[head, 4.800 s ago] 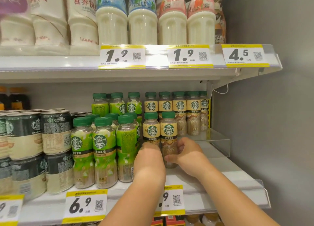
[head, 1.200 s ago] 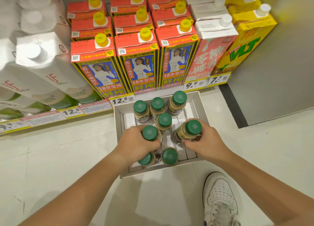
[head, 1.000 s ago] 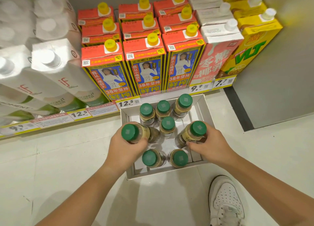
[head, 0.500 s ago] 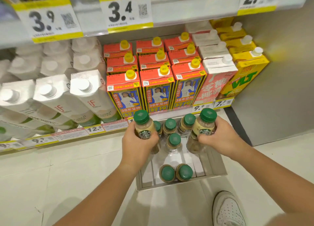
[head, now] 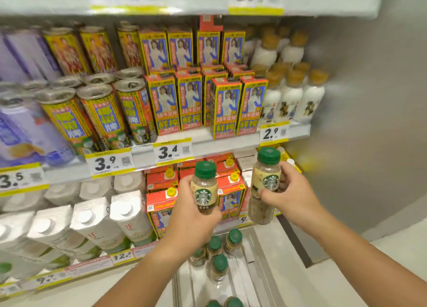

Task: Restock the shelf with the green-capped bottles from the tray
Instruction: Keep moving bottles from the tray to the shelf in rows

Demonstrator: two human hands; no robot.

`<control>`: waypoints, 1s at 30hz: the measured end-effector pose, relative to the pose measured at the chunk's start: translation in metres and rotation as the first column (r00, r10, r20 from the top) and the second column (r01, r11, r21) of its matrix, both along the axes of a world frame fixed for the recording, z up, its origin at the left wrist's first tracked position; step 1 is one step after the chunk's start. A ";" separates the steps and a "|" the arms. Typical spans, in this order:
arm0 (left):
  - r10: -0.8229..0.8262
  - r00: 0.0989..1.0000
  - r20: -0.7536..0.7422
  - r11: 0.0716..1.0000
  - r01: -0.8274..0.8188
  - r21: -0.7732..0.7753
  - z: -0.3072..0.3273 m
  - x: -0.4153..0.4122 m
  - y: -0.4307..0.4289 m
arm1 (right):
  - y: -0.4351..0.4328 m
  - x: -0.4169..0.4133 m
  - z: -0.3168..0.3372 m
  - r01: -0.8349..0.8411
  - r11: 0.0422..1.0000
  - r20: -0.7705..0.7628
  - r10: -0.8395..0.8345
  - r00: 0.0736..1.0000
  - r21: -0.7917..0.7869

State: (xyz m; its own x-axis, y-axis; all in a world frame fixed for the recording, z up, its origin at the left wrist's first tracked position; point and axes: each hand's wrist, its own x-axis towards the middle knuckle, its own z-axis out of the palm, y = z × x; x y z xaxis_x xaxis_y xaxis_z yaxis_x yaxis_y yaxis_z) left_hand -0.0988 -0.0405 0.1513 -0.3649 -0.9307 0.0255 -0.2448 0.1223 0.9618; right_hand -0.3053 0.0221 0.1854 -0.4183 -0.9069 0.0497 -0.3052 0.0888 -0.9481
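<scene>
My left hand [head: 188, 216] grips a green-capped coffee bottle [head: 204, 186] upright in mid-air, in front of the red-topped cartons. My right hand [head: 287, 194] holds a second green-capped bottle [head: 265, 182], also upright and a little higher. Below my hands the white cardboard tray [head: 258, 269] sits on the floor with several more green-capped bottles [head: 219, 265] standing in it. The shelf with the matching bottles is out of view.
Shelves fill the left and middle: cans [head: 99, 115] and small blue-yellow cartons [head: 227, 108] above, white cartons [head: 92, 223] and red-topped cartons [head: 161, 200] below. White milk bottles [head: 291, 96] stand at the right end. A grey wall [head: 369, 122] closes the right side.
Both hands have lifted a bottle each out of the tray and raised them to the level of the lower shelf edge. My view has tilted upward from the floor to the shelves.
</scene>
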 end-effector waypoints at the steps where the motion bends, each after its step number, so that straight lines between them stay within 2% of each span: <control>1: 0.006 1.000 -0.004 1.000 -0.006 -0.025 0.016 -0.003 -0.003 | -0.001 -0.001 0.015 0.004 1.000 -0.002 -0.004 1.000 -0.025; 6: 0.041 0.993 -0.107 0.989 -0.056 -0.138 0.103 -0.017 -0.020 | -0.008 -0.008 0.090 0.028 0.989 -0.010 -0.030 0.999 -0.147; 12: -0.042 0.990 -0.137 0.945 -0.005 -0.327 0.223 -0.027 -0.029 | -0.014 -0.017 0.190 0.025 0.943 -0.059 -0.047 0.997 -0.333; 17: -0.069 0.985 -0.157 0.885 -0.012 -0.466 0.320 -0.043 -0.034 | -0.028 -0.041 0.281 -0.007 0.891 -0.116 -0.052 0.992 -0.454; 20: -0.018 0.985 -0.172 0.835 -0.080 -0.545 0.369 -0.066 -0.048 | -0.047 -0.061 0.327 0.015 0.856 -0.128 -0.095 0.987 -0.517; 25: 0.060 0.977 -0.206 0.811 -0.168 -0.560 0.418 -0.120 -0.084 | -0.094 -0.100 0.372 0.055 0.825 -0.097 -0.132 0.986 -0.562; 30: 0.156 0.961 -0.228 0.842 -0.251 -0.477 0.413 -0.175 -0.114 | -0.138 -0.131 0.369 0.064 0.857 -0.055 -0.107 0.993 -0.512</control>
